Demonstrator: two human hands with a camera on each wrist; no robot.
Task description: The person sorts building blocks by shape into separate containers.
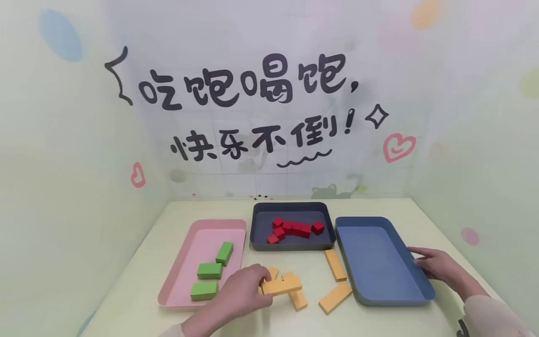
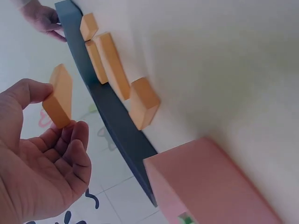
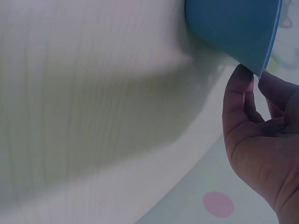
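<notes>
Lettered wall, left hand pinching yellow block, right hand pinching blue tray, red cubes visible only from head.

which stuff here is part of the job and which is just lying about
Likely the job:
left hand
held yellow block
loose yellow blocks
right hand
blue tray

Seemingly just there:
pink tray
green blocks
navy tray
red cubes
</notes>
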